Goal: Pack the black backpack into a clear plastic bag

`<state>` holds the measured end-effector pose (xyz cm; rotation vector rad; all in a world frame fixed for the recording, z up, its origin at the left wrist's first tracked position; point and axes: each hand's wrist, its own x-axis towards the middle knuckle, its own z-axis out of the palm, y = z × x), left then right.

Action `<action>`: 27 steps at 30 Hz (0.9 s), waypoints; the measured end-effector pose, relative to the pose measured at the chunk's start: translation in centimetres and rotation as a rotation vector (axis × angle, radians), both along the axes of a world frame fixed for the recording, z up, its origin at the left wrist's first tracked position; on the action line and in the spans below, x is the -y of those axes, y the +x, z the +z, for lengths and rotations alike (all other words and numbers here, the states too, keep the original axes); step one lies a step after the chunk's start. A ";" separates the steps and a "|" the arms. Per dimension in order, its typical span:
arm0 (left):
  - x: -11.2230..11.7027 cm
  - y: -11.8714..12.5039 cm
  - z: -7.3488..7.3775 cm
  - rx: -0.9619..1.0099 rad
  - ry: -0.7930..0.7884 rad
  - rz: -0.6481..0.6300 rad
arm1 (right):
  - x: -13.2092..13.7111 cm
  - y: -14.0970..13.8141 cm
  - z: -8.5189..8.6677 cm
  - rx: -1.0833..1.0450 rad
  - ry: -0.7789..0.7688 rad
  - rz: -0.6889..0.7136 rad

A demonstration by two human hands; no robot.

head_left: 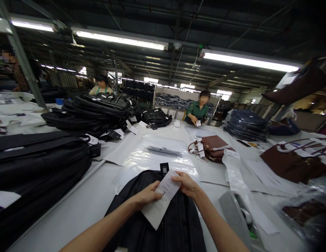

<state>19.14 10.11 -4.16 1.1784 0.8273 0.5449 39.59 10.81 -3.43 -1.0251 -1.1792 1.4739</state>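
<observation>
A black backpack (178,224) lies on the table right in front of me. Above it I hold a white printed paper label (163,201), tilted, between both hands. My left hand (147,196) pinches its left edge, with the thumb on top. My right hand (187,183) grips the upper right corner between thumb and fingers. At the top of the backpack a black hang tag (164,168) with a small square code sticks up behind the paper. Past the backpack lies a stack of clear plastic bags (141,148).
Black backpacks (34,164) are piled on the left. Brown handbags (215,143) lie on the right, near a grey tape dispenser (235,217) and a white label strip (247,189). A co-worker in green (199,112) stands across the table. Wrapped dark bags (245,124) are stacked at right.
</observation>
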 end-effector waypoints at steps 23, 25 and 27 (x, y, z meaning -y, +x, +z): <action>2.4 0.0 -2.5 0.085 -0.145 0.214 | 2.3 -4.6 1.8 1.084 0.486 -0.037; 2.1 -0.5 -2.1 0.090 -0.229 0.206 | 1.2 -6.0 1.2 1.195 0.497 -0.059; 2.0 -0.9 -1.8 0.088 -0.323 0.186 | 0.9 -7.2 0.3 1.286 0.511 -0.047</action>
